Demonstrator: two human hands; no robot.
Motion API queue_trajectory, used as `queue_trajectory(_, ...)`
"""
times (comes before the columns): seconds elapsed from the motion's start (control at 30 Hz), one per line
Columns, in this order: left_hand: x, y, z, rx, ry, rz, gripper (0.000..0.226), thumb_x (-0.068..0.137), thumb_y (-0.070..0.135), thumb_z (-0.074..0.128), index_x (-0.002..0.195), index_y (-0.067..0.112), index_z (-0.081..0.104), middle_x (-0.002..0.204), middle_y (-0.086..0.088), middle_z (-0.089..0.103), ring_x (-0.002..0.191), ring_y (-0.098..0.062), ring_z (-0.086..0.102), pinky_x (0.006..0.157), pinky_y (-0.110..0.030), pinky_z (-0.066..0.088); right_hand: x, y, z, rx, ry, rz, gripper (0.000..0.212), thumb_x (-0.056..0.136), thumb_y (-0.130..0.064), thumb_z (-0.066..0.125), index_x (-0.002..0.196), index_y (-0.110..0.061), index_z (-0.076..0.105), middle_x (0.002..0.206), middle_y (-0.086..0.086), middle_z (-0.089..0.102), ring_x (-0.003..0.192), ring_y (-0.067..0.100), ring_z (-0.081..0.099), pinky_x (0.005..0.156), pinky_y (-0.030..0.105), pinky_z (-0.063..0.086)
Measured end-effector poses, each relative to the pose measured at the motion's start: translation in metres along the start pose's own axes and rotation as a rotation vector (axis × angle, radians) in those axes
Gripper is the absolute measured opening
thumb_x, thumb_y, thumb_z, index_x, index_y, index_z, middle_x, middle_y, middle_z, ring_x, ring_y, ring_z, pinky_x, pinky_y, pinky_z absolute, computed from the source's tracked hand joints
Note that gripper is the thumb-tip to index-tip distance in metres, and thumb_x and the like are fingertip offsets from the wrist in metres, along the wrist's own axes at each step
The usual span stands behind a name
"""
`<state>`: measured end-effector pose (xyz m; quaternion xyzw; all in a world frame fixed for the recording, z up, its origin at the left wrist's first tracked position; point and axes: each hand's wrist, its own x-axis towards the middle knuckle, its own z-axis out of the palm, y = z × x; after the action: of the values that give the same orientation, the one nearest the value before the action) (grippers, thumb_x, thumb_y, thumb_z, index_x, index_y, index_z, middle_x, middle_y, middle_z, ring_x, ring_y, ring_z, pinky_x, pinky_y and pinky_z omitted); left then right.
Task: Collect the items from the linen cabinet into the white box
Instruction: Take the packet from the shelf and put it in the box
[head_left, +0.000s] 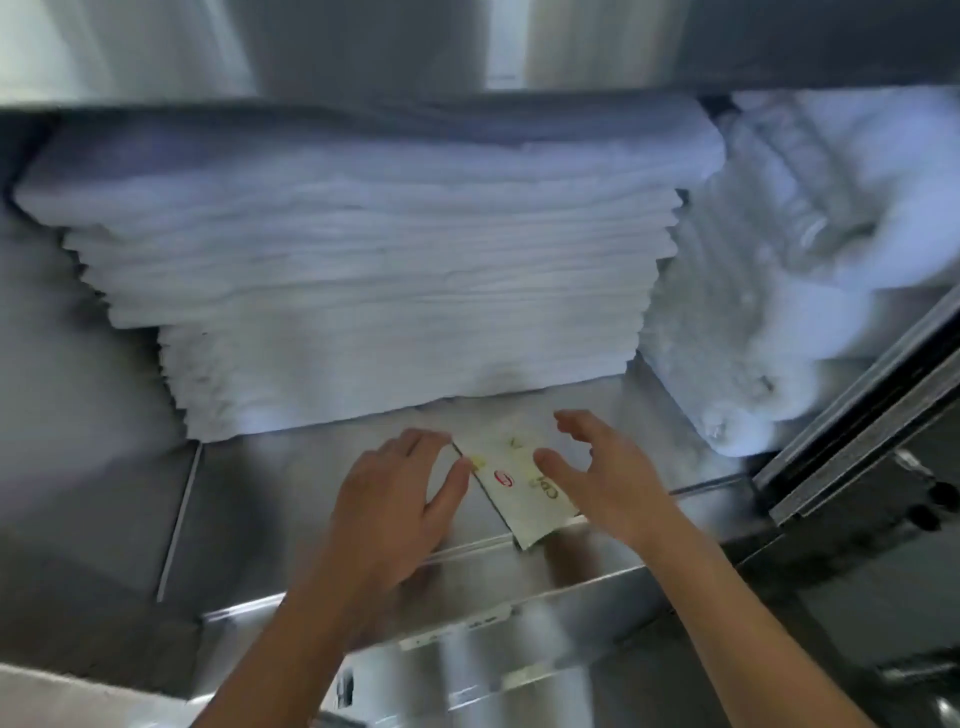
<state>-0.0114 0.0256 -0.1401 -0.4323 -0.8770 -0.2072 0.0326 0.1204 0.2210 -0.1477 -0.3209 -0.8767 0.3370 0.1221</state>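
A flat white packet (511, 486) with a red logo and yellow-green print lies on the steel shelf (291, 499) of the linen cabinet, in front of a tall stack of folded white linen (374, 280). My left hand (400, 499) lies flat on the shelf with its fingertips at the packet's left edge. My right hand (597, 473) hovers over the packet's right side, fingers spread and slightly bent, gripping nothing. The white box is out of view.
Rolled white towels (769, 291) are piled at the right of the shelf. A dark door frame and track (857, 426) runs along the right side. The shelf's front lip (467, 618) sits below my wrists.
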Motion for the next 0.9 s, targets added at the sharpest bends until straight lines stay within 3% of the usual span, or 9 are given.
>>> queue_trajectory(0.17,-0.016,0.001,0.010,0.007,-0.040,-0.019,0.057,0.095,0.059,0.022,0.124,0.028,0.060,0.126,0.011,0.061,0.101,-0.014,0.059,0.083,-0.028,0.041,-0.008,0.018,0.012,0.029,-0.052,0.060,0.060,0.095,-0.049,0.065,0.147,-0.025,0.048,0.147,-0.008,0.056,0.114,0.008,0.055,0.099,0.029,0.047)
queue_trajectory(0.37,-0.016,0.003,0.006,0.006,-0.020,-0.025,0.055,0.096,0.057,0.025,0.122,0.026,0.061,0.123,0.010,0.062,0.101,-0.015,0.060,0.083,-0.028,0.043,0.004,0.023,0.019,-0.033,-0.081,0.102,0.068,0.094,-0.052,0.065,0.151,-0.023,0.043,0.143,-0.002,0.060,0.118,0.013,0.060,0.091,0.026,0.045)
queue_trajectory(0.57,-0.011,0.008,0.004,0.004,0.020,-0.009,0.049,0.097,0.054,0.030,0.116,0.024,0.064,0.118,0.009,0.065,0.093,-0.016,0.063,0.076,-0.027,0.043,0.013,0.026,0.027,-0.070,-0.087,0.110,0.074,0.089,-0.059,0.066,0.151,-0.026,0.042,0.142,-0.003,0.061,0.121,0.017,0.062,0.098,0.038,0.054)
queue_trajectory(0.73,-0.009,0.010,0.008,0.013,-0.004,0.007,0.053,0.096,0.057,0.026,0.115,0.026,0.064,0.118,0.010,0.064,0.092,-0.014,0.062,0.076,-0.024,0.041,0.015,0.019,0.040,-0.131,-0.071,0.035,0.078,0.081,-0.060,0.074,0.145,-0.025,0.048,0.130,-0.004,0.064,0.117,0.018,0.057,0.097,0.039,0.052)
queue_trajectory(0.9,-0.012,0.008,0.010,0.011,-0.014,0.007,0.061,0.094,0.062,0.018,0.116,0.026,0.062,0.121,0.010,0.063,0.091,-0.011,0.060,0.074,-0.020,0.037,0.014,0.014,0.057,-0.275,-0.074,0.002,0.086,0.078,-0.055,0.080,0.148,-0.023,0.041,0.131,-0.002,0.056,0.121,0.019,0.049,0.105,0.036,0.044)
